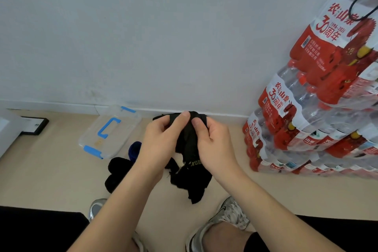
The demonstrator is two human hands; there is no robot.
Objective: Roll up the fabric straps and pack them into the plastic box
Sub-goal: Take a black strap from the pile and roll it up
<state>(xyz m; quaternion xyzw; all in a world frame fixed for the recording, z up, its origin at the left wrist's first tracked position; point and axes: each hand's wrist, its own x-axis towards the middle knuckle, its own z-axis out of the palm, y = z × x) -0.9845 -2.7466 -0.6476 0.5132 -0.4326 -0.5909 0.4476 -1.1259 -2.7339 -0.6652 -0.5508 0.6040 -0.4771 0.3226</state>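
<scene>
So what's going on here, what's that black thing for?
A person is working on a black fabric strap. The left hand and right hand pinch its top end while the rest hangs down toward the floor. A blue roll and some black bundles lie on the floor beside the clear plastic box, not in it. Packs of water bottles are stacked on the right.
</scene>
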